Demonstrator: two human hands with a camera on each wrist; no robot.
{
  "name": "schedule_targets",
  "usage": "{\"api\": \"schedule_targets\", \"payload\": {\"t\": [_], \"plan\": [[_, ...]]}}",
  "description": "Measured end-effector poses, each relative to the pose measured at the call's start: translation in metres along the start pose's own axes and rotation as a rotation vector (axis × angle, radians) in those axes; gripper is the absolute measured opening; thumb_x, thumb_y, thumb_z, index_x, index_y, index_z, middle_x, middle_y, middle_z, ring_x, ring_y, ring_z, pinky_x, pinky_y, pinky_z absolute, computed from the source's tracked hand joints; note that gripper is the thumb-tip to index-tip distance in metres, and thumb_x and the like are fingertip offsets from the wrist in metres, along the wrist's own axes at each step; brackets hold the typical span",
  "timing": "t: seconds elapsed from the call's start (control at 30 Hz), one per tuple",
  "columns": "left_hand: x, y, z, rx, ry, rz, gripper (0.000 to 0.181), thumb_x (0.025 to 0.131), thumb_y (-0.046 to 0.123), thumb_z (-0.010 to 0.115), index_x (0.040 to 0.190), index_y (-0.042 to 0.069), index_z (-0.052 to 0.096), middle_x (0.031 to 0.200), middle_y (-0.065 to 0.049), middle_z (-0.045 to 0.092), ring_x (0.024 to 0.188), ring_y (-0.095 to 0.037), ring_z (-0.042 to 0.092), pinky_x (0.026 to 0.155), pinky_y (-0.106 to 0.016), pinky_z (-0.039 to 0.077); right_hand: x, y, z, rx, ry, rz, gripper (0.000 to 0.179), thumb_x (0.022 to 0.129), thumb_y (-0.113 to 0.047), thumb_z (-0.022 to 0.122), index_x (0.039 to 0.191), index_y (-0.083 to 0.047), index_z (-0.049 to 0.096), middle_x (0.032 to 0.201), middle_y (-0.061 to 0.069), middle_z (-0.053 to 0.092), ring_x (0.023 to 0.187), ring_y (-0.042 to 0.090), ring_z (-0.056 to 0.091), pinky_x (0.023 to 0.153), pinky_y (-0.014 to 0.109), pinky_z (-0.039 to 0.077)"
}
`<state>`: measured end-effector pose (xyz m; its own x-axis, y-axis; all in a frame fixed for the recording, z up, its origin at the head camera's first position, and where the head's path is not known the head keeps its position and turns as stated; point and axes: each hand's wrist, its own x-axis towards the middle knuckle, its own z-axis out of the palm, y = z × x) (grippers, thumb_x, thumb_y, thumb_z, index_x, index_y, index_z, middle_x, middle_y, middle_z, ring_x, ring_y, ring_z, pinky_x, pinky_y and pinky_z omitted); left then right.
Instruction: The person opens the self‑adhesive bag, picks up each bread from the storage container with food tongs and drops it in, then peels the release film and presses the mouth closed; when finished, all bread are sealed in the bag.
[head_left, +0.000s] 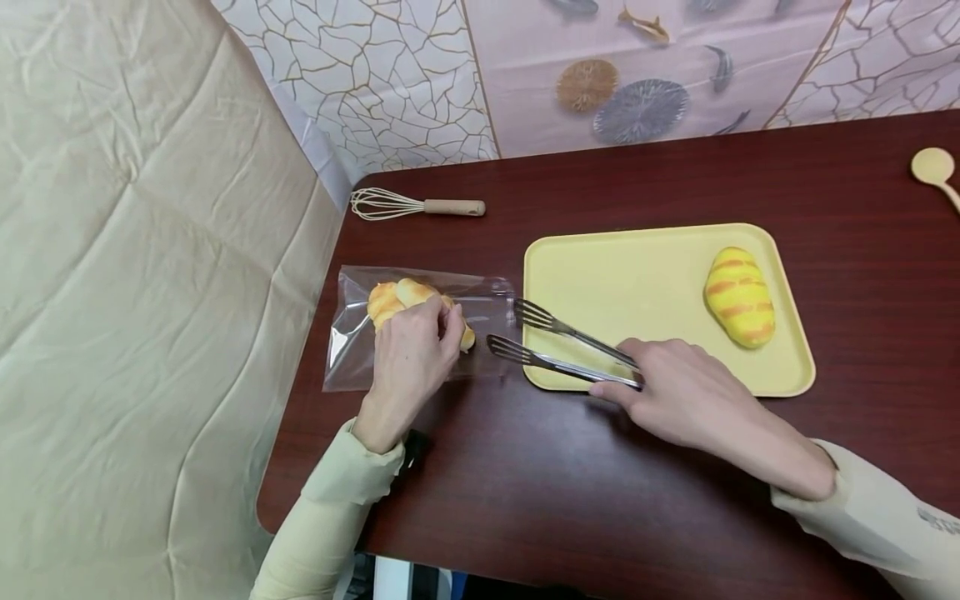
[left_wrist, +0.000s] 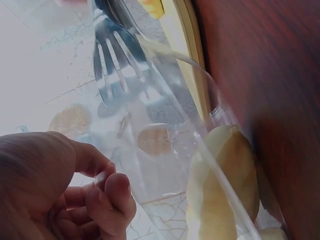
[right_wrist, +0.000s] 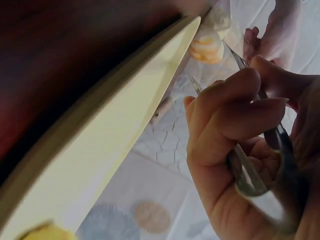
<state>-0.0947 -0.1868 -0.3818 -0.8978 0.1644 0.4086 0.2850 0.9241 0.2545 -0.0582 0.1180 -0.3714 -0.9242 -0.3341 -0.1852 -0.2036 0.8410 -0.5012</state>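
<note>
My left hand is over a clear plastic bag lying on the table, thumb and forefinger pinching its film. Inside the bag is a knotted-looking bread, golden on top and pale at the sides, partly covered by that hand. In the left wrist view the bag's film rises past the fingertips, above the pale bread. My right hand grips metal serving tongs with slotted ends. The tongs' arms are spread apart, nothing between them, their tips at the bag's right end and over the tray's left edge.
A yellow tray stands right of the bag, bearing a yellow striped bread roll. Behind the bag lies a whisk with a wooden handle. A pale spoon is at the far right, and a beige cloth hangs along the left.
</note>
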Motion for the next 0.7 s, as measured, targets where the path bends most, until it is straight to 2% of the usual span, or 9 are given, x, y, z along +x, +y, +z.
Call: {"api": "schedule_targets", "payload": {"t": [0.17,0.37,0.43,0.53,0.6,0.67,0.7], "plan": [[-0.001,0.001,-0.001,0.003,-0.001,-0.002,0.027,0.099,0.018,0.068,0.073,0.010,0.063,0.061,-0.007,0.063,0.053,-0.031,0.062,0.049,-0.047,0.049,-0.023,0.025,-0.006,0.003,0.078,0.062,0.037,0.098,-0.054,0.076,0.094,-0.020,0.064,0.065,-0.005,0.050,0.063,0.015,0.049,0.058,0.032,0.036],[0.000,0.003,-0.003,0.003,-0.018,0.001,0.028,0.099,0.017,0.068,0.073,0.011,0.062,0.061,-0.005,0.062,0.052,-0.027,0.060,0.049,-0.044,0.049,-0.054,0.063,-0.015,-0.046,0.216,0.129,0.034,0.099,-0.048,0.077,0.091,-0.019,0.062,0.065,-0.005,0.049,0.064,0.020,0.048,0.057,0.036,0.032],[0.000,0.003,-0.003,0.002,-0.026,-0.002,0.027,0.099,0.017,0.068,0.074,0.011,0.062,0.061,-0.005,0.061,0.052,-0.026,0.059,0.048,-0.043,0.048,-0.066,0.075,-0.018,-0.055,0.258,0.176,0.038,0.098,-0.049,0.077,0.088,-0.017,0.060,0.063,-0.004,0.048,0.063,0.023,0.048,0.057,0.036,0.031],[0.000,0.003,-0.004,0.000,-0.037,-0.006,0.028,0.100,0.017,0.069,0.073,0.010,0.062,0.061,-0.005,0.060,0.052,-0.025,0.057,0.048,-0.041,0.047,-0.082,0.090,-0.019,-0.054,0.337,0.257,0.046,0.097,-0.052,0.078,0.094,-0.009,0.065,0.062,0.000,0.050,0.062,0.026,0.048,0.058,0.036,0.030],[-0.001,0.003,-0.003,-0.002,-0.041,-0.005,0.028,0.100,0.017,0.069,0.074,0.010,0.062,0.061,-0.006,0.061,0.052,-0.025,0.058,0.047,-0.041,0.047,-0.092,0.097,-0.017,-0.035,0.412,0.310,0.053,0.095,-0.053,0.079,0.102,-0.002,0.068,0.063,0.002,0.052,0.061,0.019,0.046,0.057,0.032,0.029],[-0.001,0.003,-0.003,-0.004,-0.040,-0.005,0.027,0.099,0.017,0.069,0.074,0.010,0.063,0.061,-0.006,0.061,0.052,-0.025,0.059,0.048,-0.041,0.047,-0.100,0.103,-0.012,0.020,0.505,0.325,0.056,0.094,-0.048,0.081,0.110,0.004,0.069,0.061,-0.004,0.051,0.060,0.006,0.042,0.056,0.028,0.028],[-0.002,0.003,-0.003,-0.006,-0.039,-0.005,0.027,0.099,0.017,0.069,0.074,0.010,0.063,0.061,-0.006,0.062,0.053,-0.026,0.059,0.048,-0.041,0.048,-0.103,0.106,-0.008,0.051,0.555,0.320,0.055,0.094,-0.046,0.082,0.109,0.006,0.069,0.060,-0.008,0.049,0.059,-0.001,0.037,0.055,0.026,0.027]]}}
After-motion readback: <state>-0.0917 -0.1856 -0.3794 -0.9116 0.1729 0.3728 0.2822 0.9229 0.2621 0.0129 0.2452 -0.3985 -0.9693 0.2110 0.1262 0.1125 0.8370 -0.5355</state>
